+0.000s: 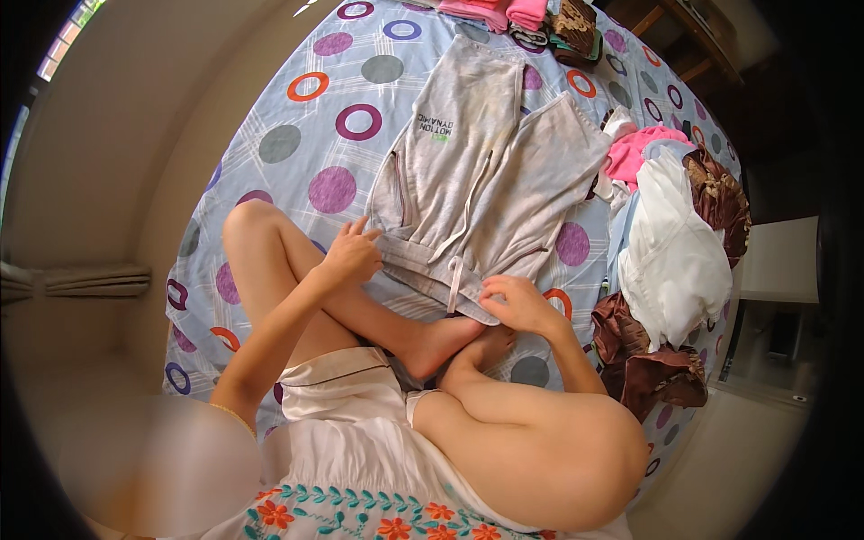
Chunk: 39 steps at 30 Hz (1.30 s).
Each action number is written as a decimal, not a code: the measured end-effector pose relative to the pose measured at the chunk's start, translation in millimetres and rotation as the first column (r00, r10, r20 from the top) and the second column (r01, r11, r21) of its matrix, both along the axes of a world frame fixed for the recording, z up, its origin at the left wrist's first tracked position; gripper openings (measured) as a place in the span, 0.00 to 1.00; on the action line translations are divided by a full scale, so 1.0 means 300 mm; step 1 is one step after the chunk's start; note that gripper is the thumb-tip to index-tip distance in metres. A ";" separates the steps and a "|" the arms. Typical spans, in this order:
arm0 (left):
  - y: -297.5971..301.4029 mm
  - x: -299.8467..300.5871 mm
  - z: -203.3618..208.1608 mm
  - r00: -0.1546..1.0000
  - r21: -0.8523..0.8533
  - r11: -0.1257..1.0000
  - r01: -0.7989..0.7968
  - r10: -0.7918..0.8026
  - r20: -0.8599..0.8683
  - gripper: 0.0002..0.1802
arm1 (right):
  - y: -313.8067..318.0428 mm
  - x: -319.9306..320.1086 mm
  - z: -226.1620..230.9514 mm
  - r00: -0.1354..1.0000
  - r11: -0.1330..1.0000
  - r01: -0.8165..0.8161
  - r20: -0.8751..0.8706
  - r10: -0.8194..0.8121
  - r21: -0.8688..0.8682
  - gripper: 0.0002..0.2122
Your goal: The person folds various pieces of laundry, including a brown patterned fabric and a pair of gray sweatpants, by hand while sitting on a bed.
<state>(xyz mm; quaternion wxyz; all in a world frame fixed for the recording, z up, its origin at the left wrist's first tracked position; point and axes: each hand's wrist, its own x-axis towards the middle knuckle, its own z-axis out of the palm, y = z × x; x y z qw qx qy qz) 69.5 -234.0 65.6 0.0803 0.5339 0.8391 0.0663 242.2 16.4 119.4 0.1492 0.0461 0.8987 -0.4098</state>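
A pair of light grey sweatpants (450, 171) lies spread on the bed in front of me, waistband toward me and legs pointing away. Its white drawstring hangs loose at the front, and a zipped pocket shows on the left side. At the waistband's left corner is my left hand (354, 256), its fingers apart and touching or just beside the cloth. My right hand (515, 303) pinches the waistband's right end between thumb and fingers, close to my crossed feet.
The bed sheet (279, 144) is pale blue with coloured circles and rings. To the right lies a loose heap of clothes, with a white garment (675, 247), a pink one (634, 151) and shiny brown cloth (643, 360). Folded clothes (531, 13) are stacked at the far edge.
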 end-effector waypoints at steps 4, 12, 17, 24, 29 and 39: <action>0.121 0.078 0.013 0.904 0.260 0.963 -0.076 -0.043 0.425 0.06 | -0.027 -0.070 -0.070 0.942 0.944 0.328 0.067 -0.330 0.045 0.18; 0.375 0.181 -0.163 0.912 0.275 0.893 -0.355 0.266 0.312 0.08 | -0.131 -0.106 -0.255 0.932 0.909 0.363 -0.055 -0.359 0.207 0.16; 0.365 0.118 -0.173 0.601 0.263 0.768 -0.584 0.191 0.776 0.07 | -0.022 -0.053 -0.145 0.800 0.630 0.600 0.364 -0.478 -0.493 0.04; 0.366 0.029 -0.011 -0.101 0.040 0.699 -0.714 -0.160 0.982 0.12 | 0.102 -0.056 0.070 0.876 0.826 0.479 0.221 -0.428 -0.297 0.10; 0.395 0.050 0.054 0.240 0.263 0.942 -0.208 -0.211 0.948 0.15 | 0.063 -0.195 0.146 0.979 0.943 0.206 0.055 -0.198 -0.263 0.08; 0.310 0.037 0.059 0.004 0.091 0.916 -0.390 -0.097 0.995 0.16 | 0.031 -0.239 -0.039 0.916 0.553 0.397 0.277 -0.290 -0.732 0.13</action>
